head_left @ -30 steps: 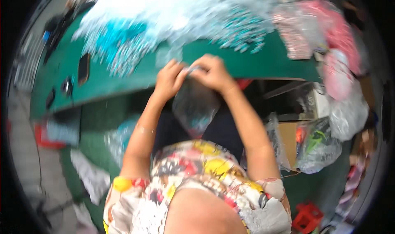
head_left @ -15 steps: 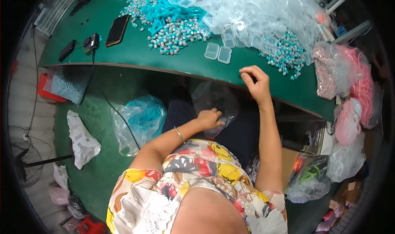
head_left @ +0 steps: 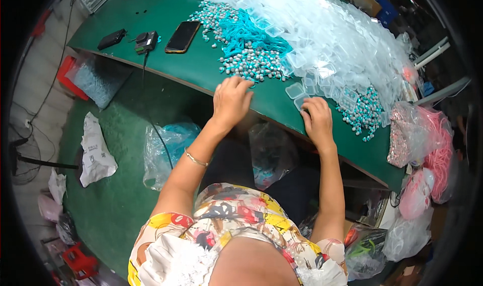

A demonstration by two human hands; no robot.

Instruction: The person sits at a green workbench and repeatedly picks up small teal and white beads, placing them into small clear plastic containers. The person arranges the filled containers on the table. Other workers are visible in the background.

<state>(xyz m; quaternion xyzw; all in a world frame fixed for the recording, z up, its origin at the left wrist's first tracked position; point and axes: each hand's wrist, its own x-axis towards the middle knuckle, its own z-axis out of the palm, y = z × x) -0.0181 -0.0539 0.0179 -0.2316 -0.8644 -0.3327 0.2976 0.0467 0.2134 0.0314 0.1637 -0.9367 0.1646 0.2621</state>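
Note:
My left hand (head_left: pixel 231 102) is at the table edge, its curled fingertips against the near side of a pile of small grey-and-teal beads (head_left: pixel 254 62). Its fingers are closed, and anything between them is hidden. A small clear plastic box (head_left: pixel 295 90) lies with its lid folded open. My right hand (head_left: pixel 318 122) has bent fingers and thumb closed on the near half of this box. Teal cords (head_left: pixel 244 34) lie behind the beads. More grey-and-teal beads (head_left: pixel 362 112) are heaped to the right of my right hand.
Clear plastic boxes (head_left: pixel 342 39) form a large heap at the back. A phone (head_left: pixel 182 37) and a small black device (head_left: pixel 146 42) with a cable lie left. Bagged pink cords (head_left: pixel 437 150) stand right. A clear bag (head_left: pixel 271 152) is below the table edge.
My left hand has risen from the clear bag at my lap to the beads on the table. My right hand has come down onto the open box. The view has shifted.

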